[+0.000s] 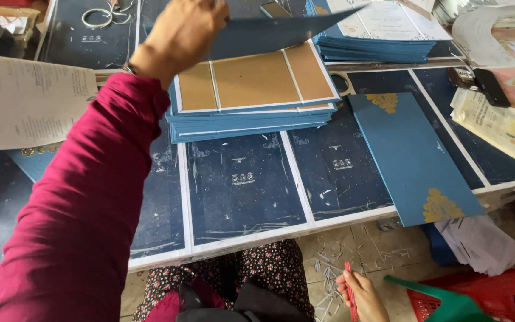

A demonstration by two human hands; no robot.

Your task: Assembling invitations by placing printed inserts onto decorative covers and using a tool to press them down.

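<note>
— Where's the dark blue card sheet [269,33]?
— Lifted over the stack of blue folded cards with tan panels [251,89], pinched at its left edge by the left hand [180,36]; fingertips hidden behind it.
— The right hand [362,295]?
— Low by the table edge [257,235], fingers closed on a thin red stick [350,289], partly cut off.
— Open room?
— Bare table before the stack; a blue envelope with gold ornaments [415,161] overhangs the edge.
</note>
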